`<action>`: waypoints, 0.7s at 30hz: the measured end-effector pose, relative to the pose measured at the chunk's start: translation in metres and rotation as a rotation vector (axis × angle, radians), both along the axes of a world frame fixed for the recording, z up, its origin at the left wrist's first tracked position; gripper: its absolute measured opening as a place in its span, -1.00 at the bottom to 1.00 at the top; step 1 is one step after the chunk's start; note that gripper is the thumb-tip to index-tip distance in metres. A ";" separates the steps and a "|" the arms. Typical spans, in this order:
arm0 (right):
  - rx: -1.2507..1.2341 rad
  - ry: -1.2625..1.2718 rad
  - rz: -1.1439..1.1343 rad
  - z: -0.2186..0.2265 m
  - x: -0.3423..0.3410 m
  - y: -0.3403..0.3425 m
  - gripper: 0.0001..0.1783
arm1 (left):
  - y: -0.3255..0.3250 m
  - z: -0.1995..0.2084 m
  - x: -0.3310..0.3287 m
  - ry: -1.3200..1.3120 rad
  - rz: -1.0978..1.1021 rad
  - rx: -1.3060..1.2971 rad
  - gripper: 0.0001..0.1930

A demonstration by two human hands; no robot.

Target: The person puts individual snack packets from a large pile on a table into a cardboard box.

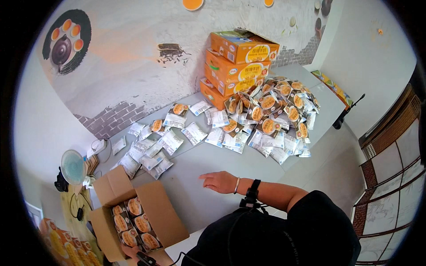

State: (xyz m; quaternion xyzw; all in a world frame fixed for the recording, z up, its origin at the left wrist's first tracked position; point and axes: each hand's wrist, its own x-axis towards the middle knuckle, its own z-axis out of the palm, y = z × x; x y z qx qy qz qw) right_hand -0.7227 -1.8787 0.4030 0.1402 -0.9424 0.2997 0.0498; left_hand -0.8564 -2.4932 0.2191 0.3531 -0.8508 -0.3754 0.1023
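An open cardboard box (162,217) stands at the lower left with its flaps folded out. Inside it, brown-and-white sachets (143,223) with a printed orange bowl lie in two rows. My left hand (129,252) is at the box's near edge, beside the closest sachets; its fingers are mostly hidden, so I cannot tell its grip. My right hand (220,181) hovers over the grey table (199,162), fingers stretched to the left and nothing in them. Beyond it, loose sachets (171,142) lie scattered, mostly white side up.
A large heap of sachets (270,115) covers the table's far right part. Behind it, orange cartons (239,68) are stacked against the wall. A round pale fan (73,167) stands at the left. More orange packaging (66,244) sits at the lower left.
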 end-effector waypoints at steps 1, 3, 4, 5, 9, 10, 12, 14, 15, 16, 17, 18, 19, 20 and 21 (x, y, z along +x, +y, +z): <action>0.013 0.015 -0.010 -0.001 -0.002 0.006 -0.85 | 0.004 0.002 0.001 0.023 -0.002 0.028 -0.57; -0.033 -0.001 -0.051 -0.006 -0.006 0.019 -0.86 | 0.010 0.008 0.004 0.078 -0.011 0.104 -0.56; -0.055 -0.009 -0.070 -0.008 -0.009 0.025 -0.86 | 0.015 0.012 0.004 0.103 -0.024 0.165 -0.56; -0.068 0.008 -0.086 -0.009 -0.011 0.032 -0.87 | 0.019 0.016 0.005 0.132 -0.035 0.233 -0.56; -0.254 0.066 -0.198 -0.017 -0.026 0.059 -0.89 | 0.031 0.038 0.014 0.232 -0.219 0.695 -0.55; -0.354 0.041 -0.233 -0.023 -0.034 0.066 -0.89 | 0.032 0.046 0.021 0.246 -0.283 0.864 -0.54; -0.466 0.026 -0.412 -0.036 -0.037 0.096 -0.86 | 0.137 0.101 0.014 0.376 -0.003 1.057 -0.64; -0.670 -0.068 -0.504 -0.058 -0.050 0.118 -0.84 | 0.209 0.172 0.028 0.404 0.402 1.084 -0.76; -0.773 -0.123 -0.536 -0.064 -0.058 0.125 -0.83 | 0.201 0.169 0.034 0.427 0.341 1.119 -0.77; -0.914 -0.157 -0.589 -0.066 -0.064 0.131 -0.83 | 0.191 0.154 0.040 0.448 0.281 1.154 -0.78; -1.048 -0.190 -0.650 -0.066 -0.069 0.140 -0.82 | 0.192 0.151 0.043 0.461 0.214 1.195 -0.78; -1.183 -0.224 -0.712 -0.066 -0.074 0.149 -0.82 | 0.195 0.147 0.044 0.430 0.230 1.203 -0.78; -1.245 -0.254 -0.762 -0.068 -0.078 0.160 -0.80 | 0.205 0.149 0.045 0.394 0.244 1.210 -0.78; -1.307 -0.285 -0.812 -0.073 -0.082 0.172 -0.79 | 0.218 0.155 0.047 0.384 0.264 1.233 -0.76; -1.368 -0.317 -0.861 -0.078 -0.086 0.184 -0.77 | 0.225 0.159 0.048 0.373 0.284 1.255 -0.75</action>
